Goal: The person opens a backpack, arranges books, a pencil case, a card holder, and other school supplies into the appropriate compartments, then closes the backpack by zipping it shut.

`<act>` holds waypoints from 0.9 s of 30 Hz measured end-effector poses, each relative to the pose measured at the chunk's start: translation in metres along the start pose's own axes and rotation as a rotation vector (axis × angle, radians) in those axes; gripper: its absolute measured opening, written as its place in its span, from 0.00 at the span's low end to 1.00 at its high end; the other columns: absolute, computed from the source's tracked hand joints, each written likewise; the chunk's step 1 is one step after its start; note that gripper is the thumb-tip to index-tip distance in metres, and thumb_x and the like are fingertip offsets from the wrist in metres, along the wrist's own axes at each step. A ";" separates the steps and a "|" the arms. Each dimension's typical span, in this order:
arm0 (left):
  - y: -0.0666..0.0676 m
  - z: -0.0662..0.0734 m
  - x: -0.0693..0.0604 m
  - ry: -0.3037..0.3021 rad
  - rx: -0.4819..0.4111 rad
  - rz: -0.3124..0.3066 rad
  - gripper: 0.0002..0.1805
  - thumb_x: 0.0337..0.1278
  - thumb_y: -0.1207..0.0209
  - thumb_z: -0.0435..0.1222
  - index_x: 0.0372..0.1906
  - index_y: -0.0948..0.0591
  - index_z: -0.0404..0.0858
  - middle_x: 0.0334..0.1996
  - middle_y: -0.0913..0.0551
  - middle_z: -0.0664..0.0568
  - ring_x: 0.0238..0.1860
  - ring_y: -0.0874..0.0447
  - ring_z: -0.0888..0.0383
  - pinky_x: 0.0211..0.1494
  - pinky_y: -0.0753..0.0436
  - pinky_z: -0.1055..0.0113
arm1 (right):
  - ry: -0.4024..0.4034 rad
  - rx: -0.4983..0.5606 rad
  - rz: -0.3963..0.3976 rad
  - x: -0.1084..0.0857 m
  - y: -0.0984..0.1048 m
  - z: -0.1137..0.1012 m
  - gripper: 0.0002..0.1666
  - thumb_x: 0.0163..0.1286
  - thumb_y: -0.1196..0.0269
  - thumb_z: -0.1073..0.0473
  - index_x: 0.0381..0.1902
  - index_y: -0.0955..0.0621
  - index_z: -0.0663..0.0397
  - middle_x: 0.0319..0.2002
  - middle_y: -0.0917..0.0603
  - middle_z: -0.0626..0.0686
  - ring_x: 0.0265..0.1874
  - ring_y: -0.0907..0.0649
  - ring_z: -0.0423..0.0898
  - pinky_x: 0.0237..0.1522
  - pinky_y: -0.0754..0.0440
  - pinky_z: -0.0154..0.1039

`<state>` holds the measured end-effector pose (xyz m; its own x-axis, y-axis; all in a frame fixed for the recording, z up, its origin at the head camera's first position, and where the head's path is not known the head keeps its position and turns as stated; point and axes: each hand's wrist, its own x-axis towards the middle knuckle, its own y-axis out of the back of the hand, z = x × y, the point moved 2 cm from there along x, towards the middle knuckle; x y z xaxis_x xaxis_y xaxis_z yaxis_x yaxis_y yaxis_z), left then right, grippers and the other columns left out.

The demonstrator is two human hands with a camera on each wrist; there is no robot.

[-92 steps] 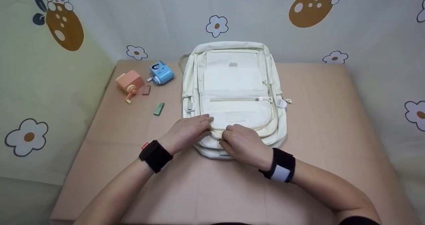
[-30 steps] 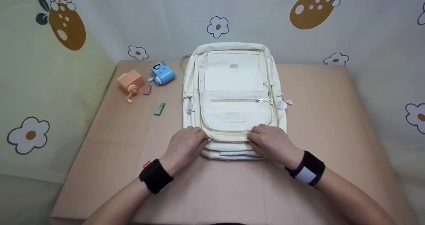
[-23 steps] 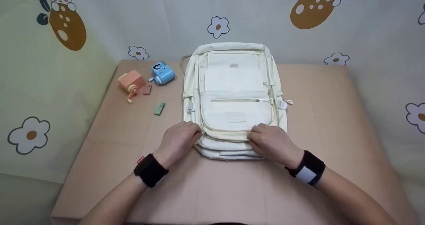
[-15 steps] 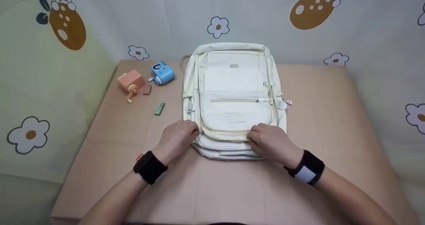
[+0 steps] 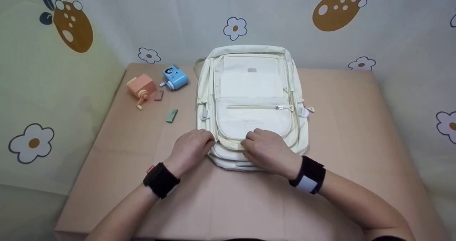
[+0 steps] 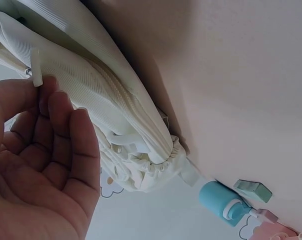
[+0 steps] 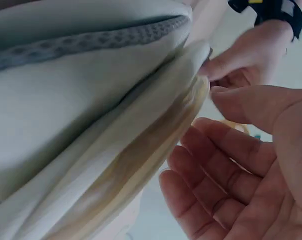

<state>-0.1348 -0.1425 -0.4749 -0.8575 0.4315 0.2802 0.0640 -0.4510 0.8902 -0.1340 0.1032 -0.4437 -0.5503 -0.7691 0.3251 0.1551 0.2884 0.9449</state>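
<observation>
In the head view, a cream backpack (image 5: 253, 84) lay front side up in the middle of a table (image 5: 221, 205) covered in a plain pinkish-tan surface, its top toward the patterned cloth (image 5: 185, 27) behind. The left hand (image 5: 192, 148) was at the lower left edge of the bag's front pocket (image 5: 256, 123), its fingers drawn together, while the right hand (image 5: 269, 152) reached over the pocket's bottom edge, right of the left hand and apart from it, with bent fingers. Each wrist wore a black band (image 5: 162, 180). Left of the bag stood an orange box with a crank (image 5: 141, 84) and a blue box with a crank (image 5: 175, 77); a pink block (image 5: 159, 95) lay just beside the orange one, and a green block (image 5: 172, 116) lay nearer the left hand. In the left wrist view, the left hand pinched a pale zipper pull (image 6: 36, 67) between thumb and forefinger, against the ribbed cream side of the bag, the other fingers curved loosely below; the blue box and green block showed farther off. In the right wrist view, the right hand's thumb stood apart from its loosely bent fingers, leaving a fairly wide gap close to the bag's pale edge; whether the fingertips touched the fabric could not be told. A grey mesh strip (image 7: 96, 45) ran along the bag there, and the left hand showed beyond.
</observation>
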 end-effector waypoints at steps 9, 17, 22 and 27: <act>0.001 0.001 0.000 -0.005 -0.016 -0.007 0.01 0.64 0.33 0.34 0.37 0.16 0.42 0.33 0.16 0.55 0.34 0.18 0.55 0.35 0.21 0.58 | 0.031 -0.195 -0.071 0.007 -0.018 -0.012 0.07 0.61 0.37 0.70 0.27 0.23 0.54 0.25 0.25 0.49 0.24 0.25 0.47 0.21 0.29 0.40; 0.008 -0.009 0.011 -0.002 0.012 -0.002 0.02 0.65 0.35 0.32 0.37 0.17 0.40 0.32 0.16 0.52 0.33 0.18 0.52 0.35 0.20 0.56 | -0.005 -0.197 -0.065 0.006 -0.020 -0.011 0.07 0.59 0.39 0.71 0.28 0.24 0.55 0.24 0.26 0.50 0.23 0.25 0.47 0.21 0.28 0.40; 0.010 -0.023 0.025 0.055 0.047 0.000 0.02 0.66 0.35 0.33 0.37 0.17 0.39 0.31 0.15 0.50 0.33 0.17 0.50 0.36 0.20 0.55 | -0.002 -0.177 -0.064 0.005 -0.020 -0.010 0.07 0.59 0.40 0.72 0.28 0.23 0.55 0.24 0.26 0.50 0.23 0.25 0.47 0.21 0.28 0.40; 0.013 -0.030 0.039 0.083 0.079 -0.016 0.03 0.69 0.36 0.34 0.39 0.17 0.38 0.32 0.15 0.48 0.33 0.17 0.48 0.36 0.20 0.54 | 0.004 -0.163 -0.057 0.004 -0.019 -0.010 0.07 0.61 0.40 0.72 0.28 0.23 0.55 0.24 0.26 0.50 0.23 0.25 0.47 0.21 0.28 0.40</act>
<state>-0.1829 -0.1551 -0.4631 -0.8977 0.3707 0.2382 0.0875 -0.3798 0.9209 -0.1312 0.0893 -0.4600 -0.5586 -0.7841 0.2705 0.2553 0.1478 0.9555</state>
